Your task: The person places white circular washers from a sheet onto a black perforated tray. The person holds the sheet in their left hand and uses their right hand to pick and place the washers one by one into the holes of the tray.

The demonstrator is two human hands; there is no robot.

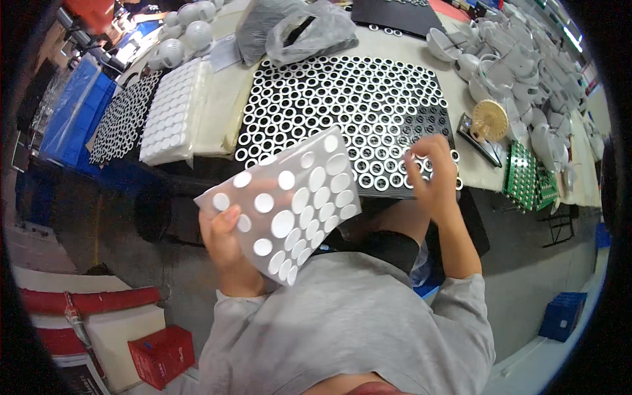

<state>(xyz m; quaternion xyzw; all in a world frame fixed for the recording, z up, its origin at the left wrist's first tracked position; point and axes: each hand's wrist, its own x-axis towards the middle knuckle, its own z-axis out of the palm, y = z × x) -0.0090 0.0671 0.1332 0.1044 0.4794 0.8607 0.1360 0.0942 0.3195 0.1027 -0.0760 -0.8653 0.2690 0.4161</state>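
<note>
My left hand (226, 243) grips the lower left edge of a translucent backing sheet (253, 168), thumb on top and fingers showing through from beneath. White round stickers (283, 224) dot the sheet, packed tightly toward its right side and sparser on the left. My right hand (434, 176) hovers over the front right of a black board of white rings (342, 105), its fingers curled toward the thumb. Whatever may be between those fingertips is too small to make out. Several black pieces without a white top (428, 122) sit at the board's right side.
Left of the board lie a stack of white-dotted trays (172, 108) and another ring-covered board (125, 118). Grey plastic bags (316, 33) rest behind. White bowl-shaped housings (520, 72) crowd the right, near a beige disc (490, 120) and green circuit boards (520, 174).
</note>
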